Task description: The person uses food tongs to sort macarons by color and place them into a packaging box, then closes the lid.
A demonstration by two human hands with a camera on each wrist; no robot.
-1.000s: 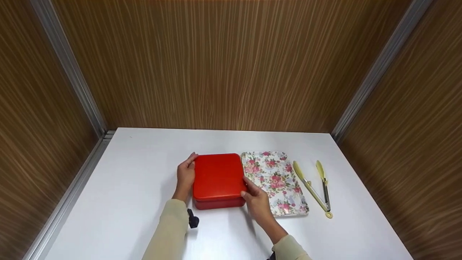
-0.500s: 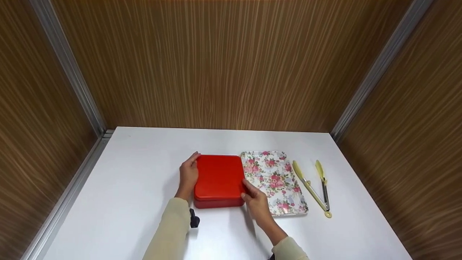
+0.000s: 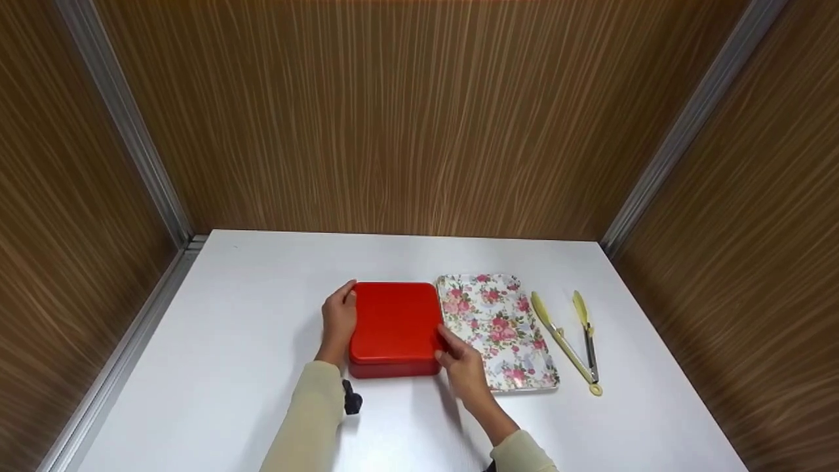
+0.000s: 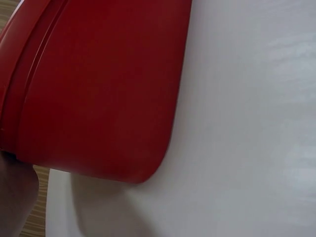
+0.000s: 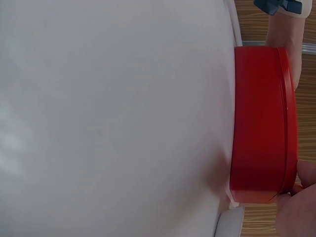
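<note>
A square red box (image 3: 396,321) with a lid sits on the white table, its lid on. At the box's left side, my left hand (image 3: 339,324) holds it, fingers reaching to the far left corner and thumb by the lid's edge. My right hand (image 3: 467,370) grips the near right corner, with the thumb at the front of the lid and fingers along the side. The right wrist view shows the thumb and fingertips at the lid's rim on the red box (image 5: 259,123). In the left wrist view the box's front wall (image 4: 108,94) fills much of the picture. Its inside is hidden.
Right beside the box lies a flower-patterned tray (image 3: 501,328). Tongs (image 3: 577,347) with yellow tips lie spread farther right. The white table (image 3: 229,347) is closed in by wood-grain panels (image 3: 393,118) at the back and both sides.
Over the last half second the red box and both hands have shifted slightly left. The lid stays on. The tray and tongs have not moved.
</note>
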